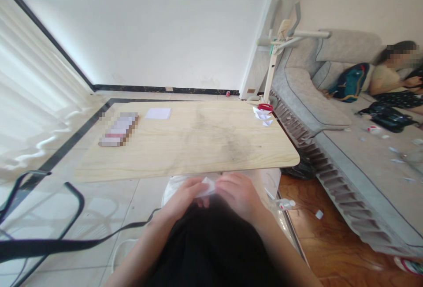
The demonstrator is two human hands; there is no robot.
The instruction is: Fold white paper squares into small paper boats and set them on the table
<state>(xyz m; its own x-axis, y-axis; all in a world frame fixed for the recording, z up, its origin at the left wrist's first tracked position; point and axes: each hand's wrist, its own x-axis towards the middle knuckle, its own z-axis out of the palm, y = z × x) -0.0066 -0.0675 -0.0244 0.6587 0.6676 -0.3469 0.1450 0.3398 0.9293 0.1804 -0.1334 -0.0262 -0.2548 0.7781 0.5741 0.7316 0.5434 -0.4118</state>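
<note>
Between my two hands, just below the near edge of the wooden table (178,146), is a small folded white paper (208,184). My left hand (190,194) pinches it from the left, thumb on top and fingers beneath. From the right, the fingers of my right hand (236,192) close over its other side. The exact folds are partly hidden by my fingers. Several folded white paper pieces (264,117) lie at the table's far right corner, beside a red ring-shaped object (265,107). A flat stack of white paper (158,113) rests at the far left.
A blurred-out box-like object (119,129) lies on the table's left. A grey sofa (357,146) stands at the right, where a person (390,75) sits by a teal backpack (352,83). A plastic bottle (286,204) is at the lower right. A dark strap (82,244) crosses the left.
</note>
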